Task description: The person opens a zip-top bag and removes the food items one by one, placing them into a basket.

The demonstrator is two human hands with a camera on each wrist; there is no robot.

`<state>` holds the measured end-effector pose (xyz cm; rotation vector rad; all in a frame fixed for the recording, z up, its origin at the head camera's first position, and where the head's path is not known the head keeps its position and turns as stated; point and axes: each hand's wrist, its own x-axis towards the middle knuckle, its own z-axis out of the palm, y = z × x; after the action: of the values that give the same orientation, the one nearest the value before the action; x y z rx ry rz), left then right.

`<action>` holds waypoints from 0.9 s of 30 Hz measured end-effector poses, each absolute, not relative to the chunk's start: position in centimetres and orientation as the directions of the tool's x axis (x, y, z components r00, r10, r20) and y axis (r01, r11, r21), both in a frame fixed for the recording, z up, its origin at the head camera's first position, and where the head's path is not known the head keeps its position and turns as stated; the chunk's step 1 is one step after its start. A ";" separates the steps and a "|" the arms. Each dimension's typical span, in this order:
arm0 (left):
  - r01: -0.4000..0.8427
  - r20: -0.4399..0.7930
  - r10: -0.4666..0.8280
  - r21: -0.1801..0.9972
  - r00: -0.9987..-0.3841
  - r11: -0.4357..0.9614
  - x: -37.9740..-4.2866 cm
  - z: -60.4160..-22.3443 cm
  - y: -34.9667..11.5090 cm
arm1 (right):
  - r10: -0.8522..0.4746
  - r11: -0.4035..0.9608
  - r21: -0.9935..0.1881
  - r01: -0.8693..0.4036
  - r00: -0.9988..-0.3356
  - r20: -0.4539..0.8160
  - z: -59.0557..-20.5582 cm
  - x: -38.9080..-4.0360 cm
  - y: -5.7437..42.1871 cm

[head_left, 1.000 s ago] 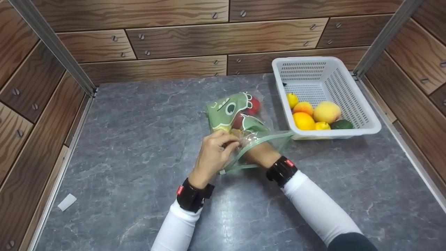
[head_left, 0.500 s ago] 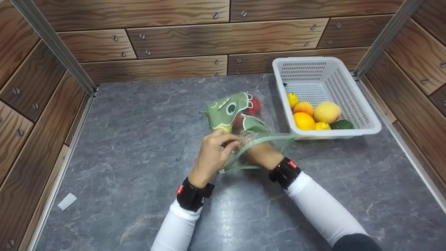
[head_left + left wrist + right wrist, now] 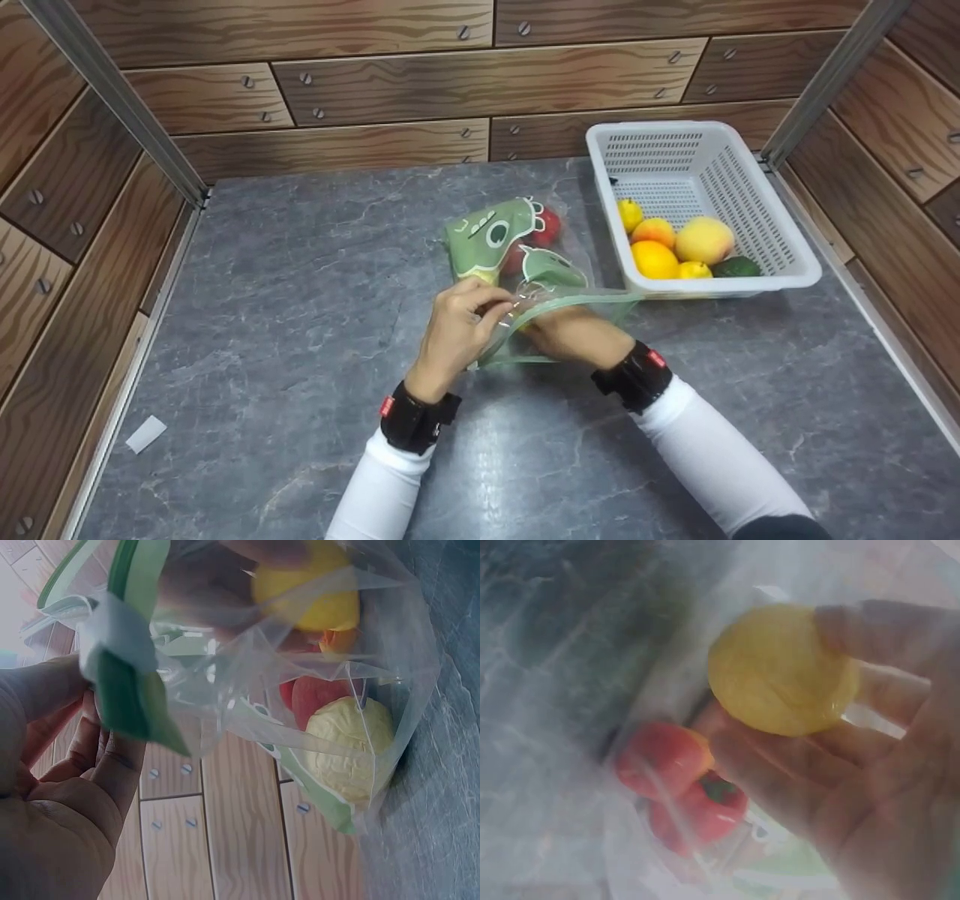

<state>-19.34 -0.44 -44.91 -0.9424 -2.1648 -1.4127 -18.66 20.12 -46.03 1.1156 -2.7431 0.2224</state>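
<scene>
A clear zip bag with a green cartoon print (image 3: 480, 240) lies on the table. My left hand (image 3: 454, 334) pinches its green-edged mouth between thumb and fingers. Reaching through that mouth, my right hand (image 3: 581, 334) holds a yellow lemon-like fruit (image 3: 772, 667), thumb on one side and fingers on the other. Deeper in the bag, the right wrist view shows a red fruit (image 3: 660, 757) against another red one with a green top (image 3: 705, 814). A pale yellow ball-shaped item (image 3: 352, 746) sits inside too, seen from the left wrist. Plastic blurs parts of the contents.
At the back right stands a white perforated basket (image 3: 799, 274). It holds an orange (image 3: 654, 259), a peach (image 3: 703, 238), a dark green item (image 3: 736, 268) and other yellow and orange fruit. A white paper scrap (image 3: 146, 433) lies at the left. Wood-patterned walls enclose the table.
My right hand and forearm have drawn back toward the lower right, bringing the yellow lemon-like fruit nearer the bag's mouth. My left hand has stayed in place, still pinching the edge.
</scene>
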 end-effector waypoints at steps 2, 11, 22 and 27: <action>0.711 0.635 0.322 0.650 -0.702 0.269 -19.3 -44.9 -0.4 | -0.683 0.689 -0.109 -0.716 -0.693 0.232 -45.5 -18.3 20.4; 0.712 0.636 0.322 0.649 -0.701 0.269 -19.3 -44.9 -0.4 | -0.642 0.680 -0.318 -0.661 -0.746 0.176 -42.9 -16.9 21.4; 0.707 0.632 0.320 0.652 -0.706 0.273 -19.3 -45.0 -0.5 | -0.661 0.658 -0.315 -0.684 -0.725 0.195 -40.0 -15.4 22.9; 0.714 0.641 0.315 0.648 -0.700 0.266 -19.4 -45.0 -0.5 | -0.658 0.647 -0.333 -0.686 -0.723 0.211 -39.3 -15.2 23.8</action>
<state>-19.36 -0.53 -45.04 -0.9338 -2.1582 -1.4156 -15.23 23.80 -39.31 1.1392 -2.7858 0.6090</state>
